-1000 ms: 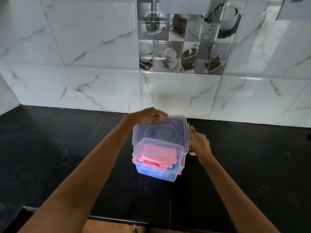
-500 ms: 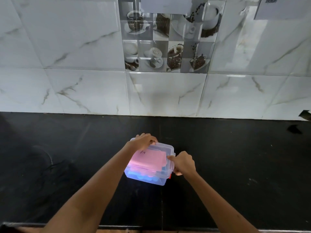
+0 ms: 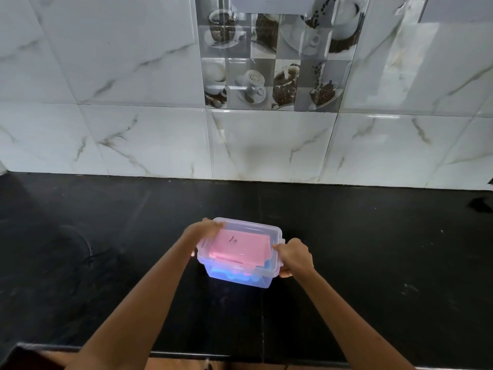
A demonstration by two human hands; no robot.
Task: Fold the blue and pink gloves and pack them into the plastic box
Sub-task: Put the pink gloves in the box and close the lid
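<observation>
A clear plastic box (image 3: 262, 280) stands on the black counter, its clear lid (image 3: 256, 228) lying flat on top. Through the lid I see the folded pink glove (image 3: 240, 247); the blue glove (image 3: 234, 273) shows below it through the front wall. My left hand (image 3: 204, 229) grips the box's far left corner, fingers over the lid edge. My right hand (image 3: 294, 256) clasps the right side, fingers curled over the clasp there.
The black counter (image 3: 373, 249) runs wide on both sides of the box. A white marble-tiled wall (image 3: 133, 129) rises behind it, with a coffee-picture tile (image 3: 272, 62) above. The counter's front edge (image 3: 186, 352) lies close to me.
The lid stood raised over the open box a second ago; it now lies down flat on the box. Both hands came down with it to the box's sides.
</observation>
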